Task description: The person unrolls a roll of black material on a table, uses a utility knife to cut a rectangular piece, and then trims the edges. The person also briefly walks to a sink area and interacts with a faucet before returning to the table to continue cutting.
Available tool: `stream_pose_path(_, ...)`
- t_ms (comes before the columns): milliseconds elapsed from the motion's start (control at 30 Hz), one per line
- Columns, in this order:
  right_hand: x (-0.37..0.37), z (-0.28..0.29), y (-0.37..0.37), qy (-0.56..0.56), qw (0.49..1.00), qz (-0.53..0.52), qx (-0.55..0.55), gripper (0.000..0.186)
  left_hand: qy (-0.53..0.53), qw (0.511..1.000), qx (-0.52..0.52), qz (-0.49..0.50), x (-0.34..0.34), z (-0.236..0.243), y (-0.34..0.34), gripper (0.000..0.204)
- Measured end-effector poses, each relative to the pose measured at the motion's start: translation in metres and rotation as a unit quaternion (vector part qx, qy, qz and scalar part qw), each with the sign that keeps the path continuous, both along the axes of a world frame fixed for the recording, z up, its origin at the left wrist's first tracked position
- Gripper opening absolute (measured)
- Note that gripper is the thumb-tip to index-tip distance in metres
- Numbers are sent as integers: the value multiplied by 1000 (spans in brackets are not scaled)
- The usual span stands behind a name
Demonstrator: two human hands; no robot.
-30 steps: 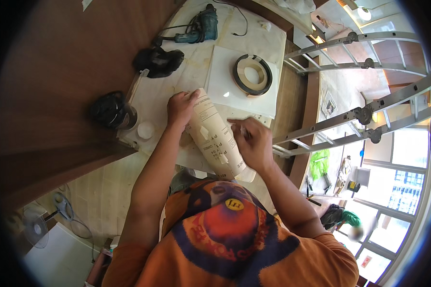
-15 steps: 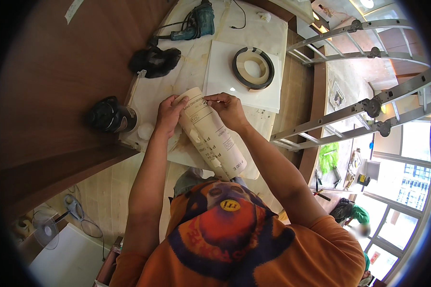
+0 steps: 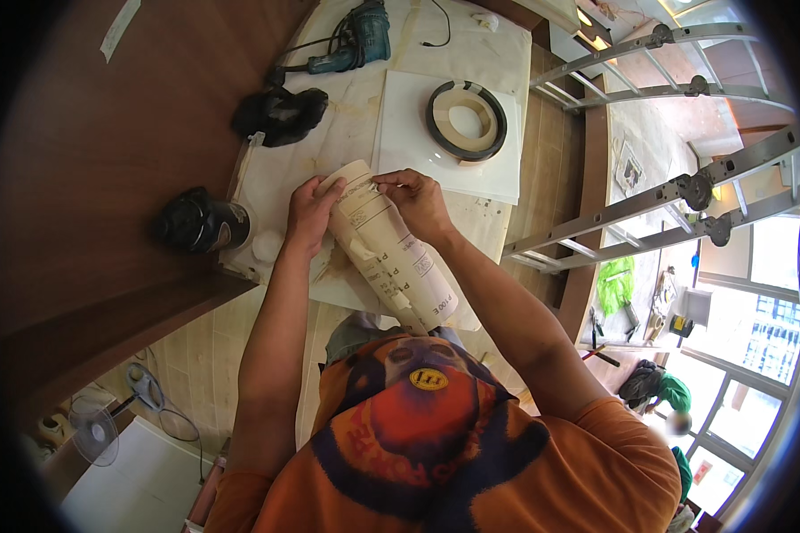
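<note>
A thick roll of sandpaper (image 3: 389, 253), its pale printed backing outward, slants from the table edge toward my body. At the roll's far end, my left hand (image 3: 311, 213) is closed around its left side, the thumb on top. My right hand (image 3: 415, 202) pinches the paper near the same end, fingers bent and pressed together. Small torn, lighter patches show along the roll's surface. The underside of the roll and my left fingers' tips are hidden.
The covered table (image 3: 347, 133) bears a teal corded power drill (image 3: 351, 40), a black cloth-like bundle (image 3: 280, 115), a tape-like ring coil (image 3: 467, 120) on white sheets and a dark bottle (image 3: 203, 219). Metal ladders (image 3: 631, 213) stand at right. A person in green (image 3: 671, 391) is far right.
The view has shifted slightly. My right fingers have moved a little with the pinched paper, and the roll's wrap bulges slightly more. My left hand keeps its hold.
</note>
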State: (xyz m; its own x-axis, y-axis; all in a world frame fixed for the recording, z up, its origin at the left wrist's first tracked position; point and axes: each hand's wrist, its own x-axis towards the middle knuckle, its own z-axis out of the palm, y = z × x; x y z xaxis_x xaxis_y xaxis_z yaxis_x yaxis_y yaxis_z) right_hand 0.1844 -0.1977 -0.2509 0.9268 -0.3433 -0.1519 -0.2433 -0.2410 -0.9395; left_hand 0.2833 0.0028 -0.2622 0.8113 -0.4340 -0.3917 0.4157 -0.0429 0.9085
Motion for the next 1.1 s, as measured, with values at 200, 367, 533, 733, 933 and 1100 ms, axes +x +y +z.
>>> stream_pose_path(200, 3, 0, -8, -4, 996, 53, 74, 18, 12, 1000, -3, 4, 0, 1, 3, 32)
stream_pose_path(367, 3, -7, -5, 6, 994, 3, 113, 17, 19, 1000, -12, 0, -1, -1, 2, 30)
stream_pose_path(533, 3, 1, -1, 10, 999, 37, 29, 17, 21, 1000, -17, -8, 1, -4, 5, 30)
stream_pose_path(733, 9, -4, 3, -7, 986, -30, 166, 22, 4, 1000, -3, 1, 0, -4, 1, 32)
stream_pose_path(933, 8, 4, 6, 27, 994, 9, -106, 31, -7, 1000, 22, 7, -2, 8, -4, 34)
stream_pose_path(1100, 12, 15, 10, 41, 993, 14, -108, 23, 14, 998, 59, -14, 4, 12, -7, 35)
